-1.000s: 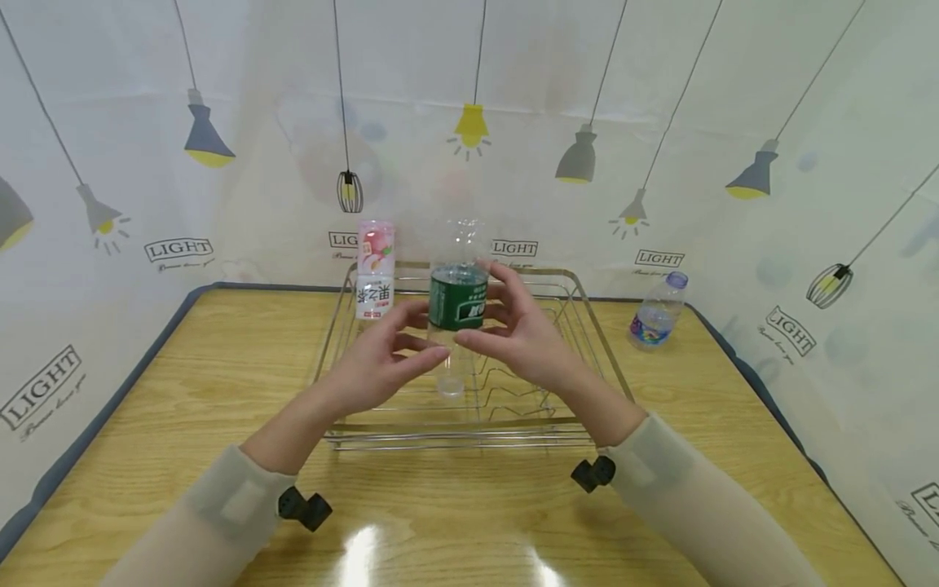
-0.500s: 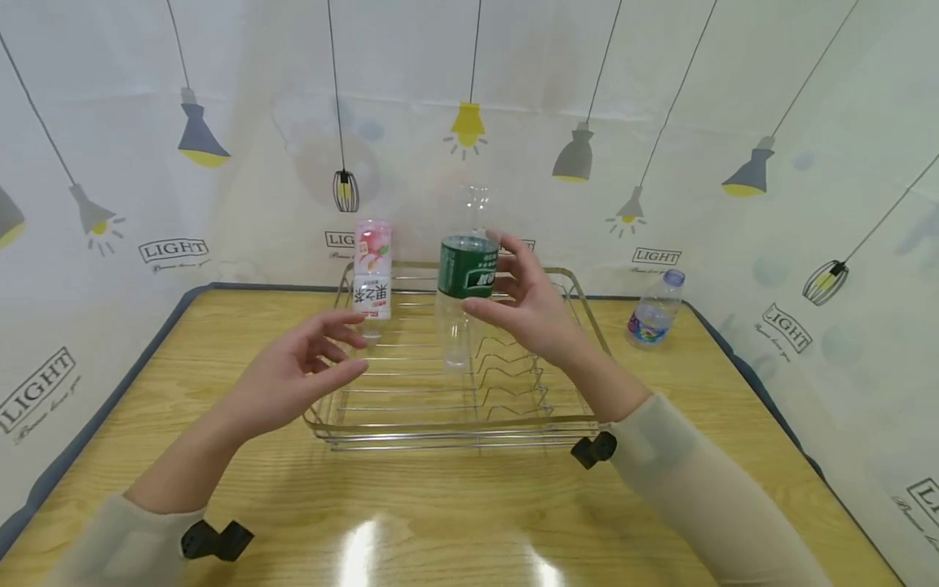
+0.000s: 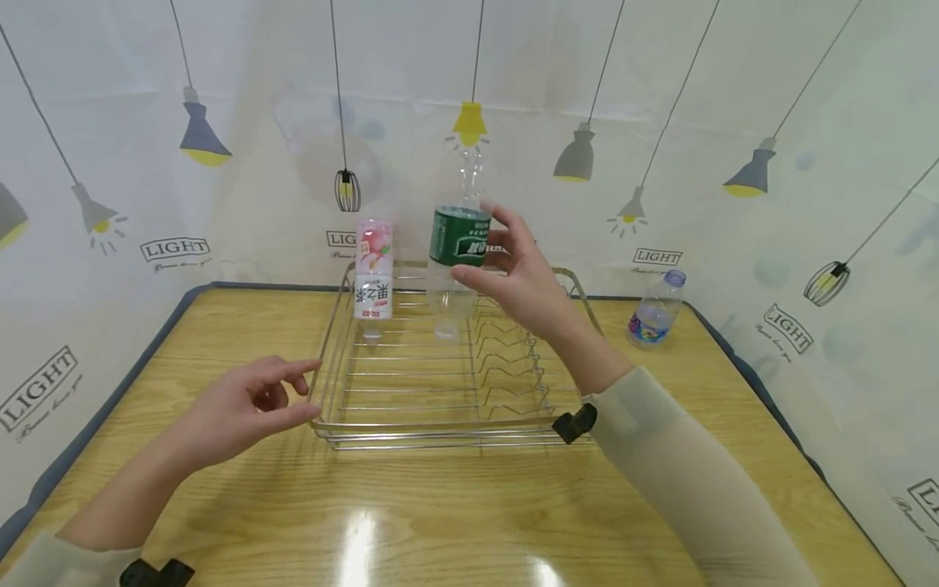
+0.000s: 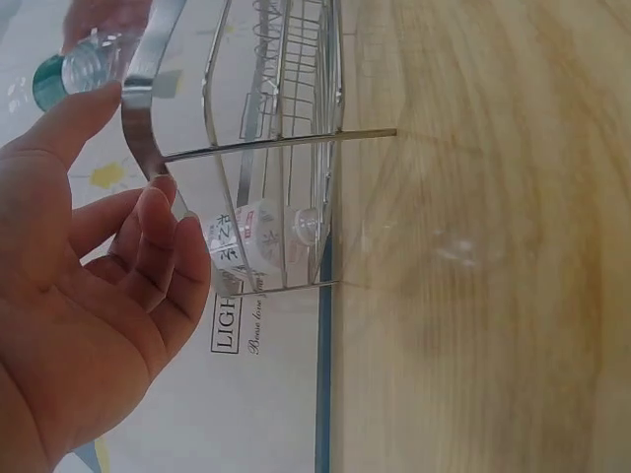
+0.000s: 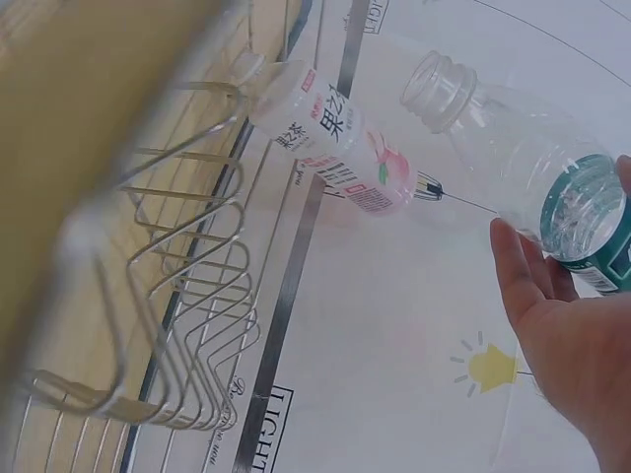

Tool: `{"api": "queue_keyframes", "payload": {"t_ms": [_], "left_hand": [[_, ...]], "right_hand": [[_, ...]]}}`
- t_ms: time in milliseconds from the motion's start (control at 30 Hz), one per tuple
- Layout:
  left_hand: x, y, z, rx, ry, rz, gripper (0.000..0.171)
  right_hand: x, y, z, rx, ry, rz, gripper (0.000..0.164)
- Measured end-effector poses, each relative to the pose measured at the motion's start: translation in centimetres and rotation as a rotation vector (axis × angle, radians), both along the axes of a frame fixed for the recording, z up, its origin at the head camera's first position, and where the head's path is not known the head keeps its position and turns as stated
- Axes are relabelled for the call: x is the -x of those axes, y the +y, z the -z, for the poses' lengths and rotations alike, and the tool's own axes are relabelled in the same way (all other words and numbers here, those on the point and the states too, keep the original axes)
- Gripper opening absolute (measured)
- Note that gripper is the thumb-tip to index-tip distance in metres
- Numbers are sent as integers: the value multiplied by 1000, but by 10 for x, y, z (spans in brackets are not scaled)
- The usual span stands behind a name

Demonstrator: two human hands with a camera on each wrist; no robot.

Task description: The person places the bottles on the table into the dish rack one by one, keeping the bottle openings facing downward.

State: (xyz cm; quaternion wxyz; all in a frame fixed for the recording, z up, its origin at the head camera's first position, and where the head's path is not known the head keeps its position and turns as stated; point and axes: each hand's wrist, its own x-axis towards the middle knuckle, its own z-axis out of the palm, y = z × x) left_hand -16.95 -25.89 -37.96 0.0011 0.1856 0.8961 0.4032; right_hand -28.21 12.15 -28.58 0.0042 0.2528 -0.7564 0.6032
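Note:
A clear plastic bottle with a green label [image 3: 460, 236] hangs upside down above the metal dish rack [image 3: 411, 425], its uncapped neck pointing down. My right hand [image 3: 522, 273] grips it around the label, thumb in front and fingers behind. In the right wrist view its bare threaded mouth [image 5: 439, 91] shows. At the rack's front left corner is my left hand [image 3: 245, 408], fingers loosely bent and holding nothing, the fingertips right at the rack's rim [image 4: 141, 118]. A pink-and-white labelled bottle [image 3: 374, 273] stands neck down in the rack's back left part.
A small clear bottle with a purple cap [image 3: 656, 310] stands on the wooden table [image 3: 433, 514], right of the rack. Wavy wire dividers [image 3: 509, 359] rise in the rack's right half. A patterned cloth [image 3: 279, 163] hangs behind the table.
Both hands were at the green-labelled bottle; my left hand has left it and moved left and down to the rack's corner. My right hand has carried the bottle up and back.

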Motion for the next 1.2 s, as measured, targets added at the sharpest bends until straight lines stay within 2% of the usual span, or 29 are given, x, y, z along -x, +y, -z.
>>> {"api": "queue_keyframes", "payload": {"t_ms": [333,533,800,1200], "left_hand": [[-3,-2,9,-20,-35,26,61],[-3,-2,9,-16,-22,54,60],[-2,-2,12,-29,-7,73,58],[-3,-3,12,-35,19,90,58]], "right_hand": [[23,-22,-4,91,-25,20,88],[38,-36,-2,151,-58,48,90],[55,-60,9,245,-95,66,87],[70,-80,28,270,-90,105,91]]}}
